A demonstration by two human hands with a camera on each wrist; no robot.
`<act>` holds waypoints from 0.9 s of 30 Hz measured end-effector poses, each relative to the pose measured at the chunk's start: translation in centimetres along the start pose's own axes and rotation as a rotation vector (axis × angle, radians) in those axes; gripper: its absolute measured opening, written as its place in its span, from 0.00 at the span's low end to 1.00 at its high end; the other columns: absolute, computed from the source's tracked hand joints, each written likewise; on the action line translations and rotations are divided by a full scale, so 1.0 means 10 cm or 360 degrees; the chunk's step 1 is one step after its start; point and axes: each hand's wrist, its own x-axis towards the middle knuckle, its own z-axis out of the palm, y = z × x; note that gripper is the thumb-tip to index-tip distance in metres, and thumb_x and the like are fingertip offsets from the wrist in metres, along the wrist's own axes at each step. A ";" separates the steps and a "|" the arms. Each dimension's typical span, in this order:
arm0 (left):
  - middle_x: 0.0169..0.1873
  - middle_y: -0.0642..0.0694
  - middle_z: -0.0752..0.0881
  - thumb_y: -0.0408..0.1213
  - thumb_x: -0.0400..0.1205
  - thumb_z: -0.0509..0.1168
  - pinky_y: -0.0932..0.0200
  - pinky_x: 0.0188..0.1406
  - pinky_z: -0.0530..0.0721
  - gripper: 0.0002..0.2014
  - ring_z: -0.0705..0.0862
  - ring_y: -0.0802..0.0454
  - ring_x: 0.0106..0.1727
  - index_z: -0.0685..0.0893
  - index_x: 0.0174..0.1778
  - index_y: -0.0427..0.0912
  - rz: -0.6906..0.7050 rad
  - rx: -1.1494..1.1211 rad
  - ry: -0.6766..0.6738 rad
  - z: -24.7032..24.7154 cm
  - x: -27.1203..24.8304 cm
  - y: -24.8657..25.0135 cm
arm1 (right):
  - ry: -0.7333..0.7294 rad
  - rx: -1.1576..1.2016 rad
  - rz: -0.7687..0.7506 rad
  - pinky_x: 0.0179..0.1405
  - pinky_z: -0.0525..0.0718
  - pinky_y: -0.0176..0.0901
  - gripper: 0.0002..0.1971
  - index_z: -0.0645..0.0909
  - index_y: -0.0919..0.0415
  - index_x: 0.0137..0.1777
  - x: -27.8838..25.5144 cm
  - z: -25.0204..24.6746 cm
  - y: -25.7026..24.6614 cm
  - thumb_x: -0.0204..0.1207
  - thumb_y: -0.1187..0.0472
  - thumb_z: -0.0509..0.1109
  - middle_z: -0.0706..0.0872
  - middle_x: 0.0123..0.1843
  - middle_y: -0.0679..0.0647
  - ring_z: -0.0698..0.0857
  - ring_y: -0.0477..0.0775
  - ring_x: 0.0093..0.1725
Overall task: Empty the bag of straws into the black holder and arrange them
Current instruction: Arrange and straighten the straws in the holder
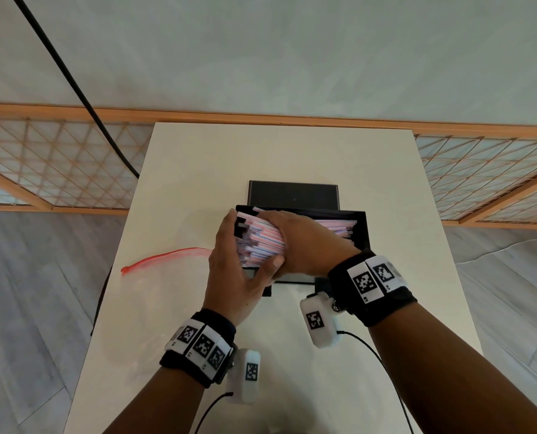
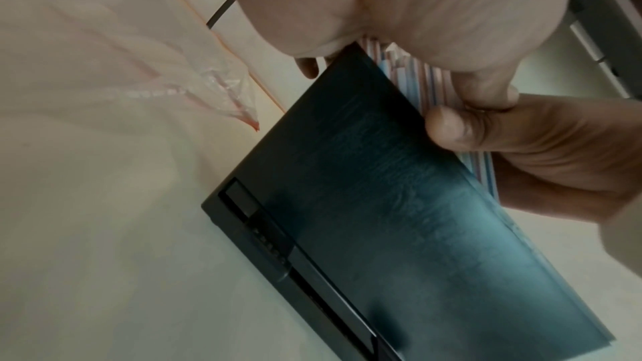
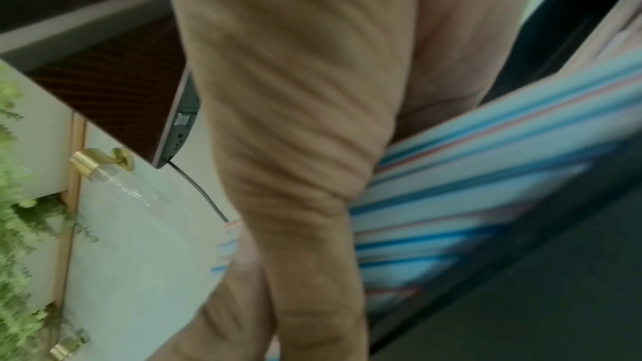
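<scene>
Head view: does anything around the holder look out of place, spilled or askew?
The straws sit unevenly: their left ends poke past the black holder on its left side, where the left hand presses against them and the right hand grips the bundle. The empty bag lies flat on the table. No spilled straws show.

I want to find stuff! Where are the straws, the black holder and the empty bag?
straws (image 1: 262,242): head view, on the striped bundle's left half.
black holder (image 1: 362,227): head view, on its right wall.
empty bag (image 1: 163,256): head view, on its red zip strip.
</scene>
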 end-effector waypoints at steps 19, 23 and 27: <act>0.80 0.51 0.72 0.71 0.76 0.65 0.37 0.71 0.82 0.45 0.76 0.44 0.79 0.66 0.84 0.48 0.0120 0.0156 -0.0051 0.00 0.08 -0.09 | 0.0310 -0.0036 0.0127 0.64 0.81 0.58 0.41 0.71 0.49 0.73 -0.26 0.24 0.04 0.61 0.42 0.82 0.75 0.66 0.48 0.75 0.51 0.64; 0.82 0.59 0.67 0.73 0.75 0.63 0.40 0.79 0.76 0.47 0.69 0.52 0.85 0.65 0.86 0.48 0.0068 0.0113 -0.0022 0.01 0.05 -0.04 | 0.0243 0.0026 0.0119 0.62 0.82 0.59 0.37 0.74 0.49 0.70 -0.20 0.27 0.04 0.61 0.41 0.80 0.81 0.64 0.47 0.81 0.52 0.63; 0.84 0.53 0.69 0.73 0.75 0.64 0.40 0.77 0.77 0.47 0.73 0.52 0.82 0.65 0.86 0.50 0.0064 0.0073 -0.0018 0.01 0.06 -0.04 | 0.0142 0.0083 0.0108 0.54 0.87 0.54 0.34 0.78 0.47 0.64 -0.13 0.22 0.05 0.57 0.40 0.80 0.89 0.54 0.44 0.88 0.50 0.52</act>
